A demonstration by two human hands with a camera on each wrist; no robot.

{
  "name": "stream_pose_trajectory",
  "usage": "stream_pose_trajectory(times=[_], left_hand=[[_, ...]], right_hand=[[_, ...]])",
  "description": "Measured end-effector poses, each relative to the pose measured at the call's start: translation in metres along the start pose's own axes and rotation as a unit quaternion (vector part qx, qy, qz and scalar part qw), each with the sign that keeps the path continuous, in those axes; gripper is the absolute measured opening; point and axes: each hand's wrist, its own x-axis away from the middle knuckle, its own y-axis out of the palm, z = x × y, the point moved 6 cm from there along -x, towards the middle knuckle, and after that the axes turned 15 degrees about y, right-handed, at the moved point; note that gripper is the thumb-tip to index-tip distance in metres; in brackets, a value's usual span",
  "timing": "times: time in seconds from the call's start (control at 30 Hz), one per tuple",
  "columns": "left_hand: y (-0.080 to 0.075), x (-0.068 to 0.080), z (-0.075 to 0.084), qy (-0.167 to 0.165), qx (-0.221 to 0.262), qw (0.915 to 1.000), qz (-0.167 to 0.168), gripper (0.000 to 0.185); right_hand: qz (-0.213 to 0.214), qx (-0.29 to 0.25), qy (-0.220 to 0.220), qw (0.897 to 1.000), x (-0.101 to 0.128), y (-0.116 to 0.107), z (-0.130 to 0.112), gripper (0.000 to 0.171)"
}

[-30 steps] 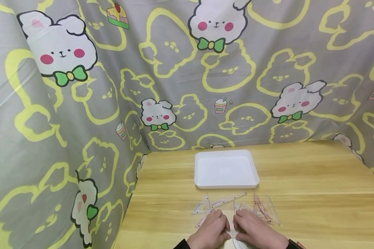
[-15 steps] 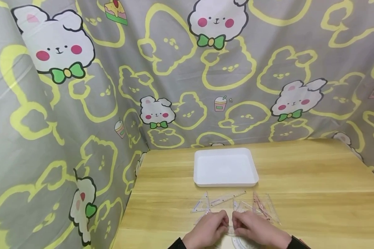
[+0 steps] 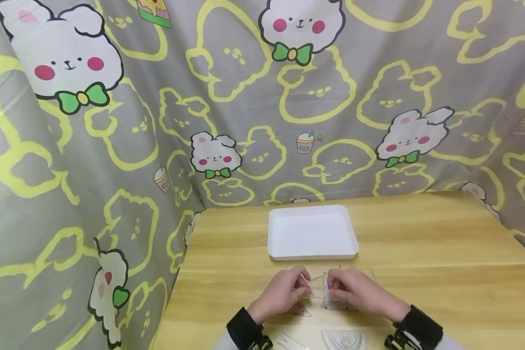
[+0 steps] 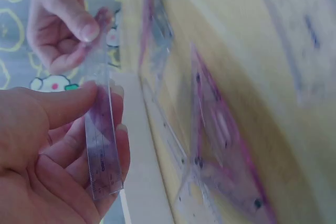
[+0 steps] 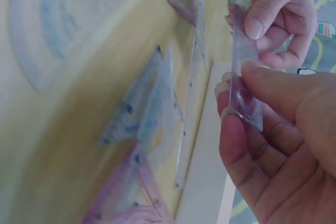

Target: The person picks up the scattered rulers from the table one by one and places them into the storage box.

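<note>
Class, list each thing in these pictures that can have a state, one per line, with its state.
Left hand: pinches one end of the clear ruler.
Right hand: pinches its other end.
Clear ruler: lifted off the table.
White tray: empty, upright.
Set squares: flat on the table.
Protractor: flat on the table.
</note>
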Motion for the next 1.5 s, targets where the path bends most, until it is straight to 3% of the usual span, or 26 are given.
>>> stream_pose_trajectory(times=[0.17, 0.37, 0.67, 0.87, 1.3, 1.5], left_hand=[[-0.011, -0.017, -0.012, -0.011, 0.025, 0.9996, 0.005, 0.017], [-0.022, -0.048, -0.023, 0.008, 0.082, 0.9946, 0.063, 0.013], [-0.028, -0.091, -0.036, -0.01, 0.07, 0.9949, 0.072, 0.009], [-0.027, -0.105, -0.051, -0.027, 0.07, 0.9941, 0.079, 0.007], [-0.009, -0.117, -0.07, -0.034, 0.045, 0.9984, -0.003, 0.005], [0.0, -0.12, -0.077, -0.043, 0.045, 0.9976, -0.029, 0.006]], right_hand=[[-0.008, 0.006, 0.017, 1.0, -0.015, -0.013, 0.003, 0.013], [0.027, -0.007, 0.024, 0.999, -0.031, -0.04, 0.016, 0.01], [0.09, 0.056, 0.022, 0.994, -0.058, -0.07, 0.035, 0.019], [0.111, 0.07, 0.001, 0.991, -0.075, -0.078, 0.042, 0.018], [0.077, 0.116, -0.01, 0.99, -0.089, -0.065, 0.063, 0.024], [0.077, 0.166, -0.032, 0.982, -0.09, -0.059, 0.065, 0.026]])
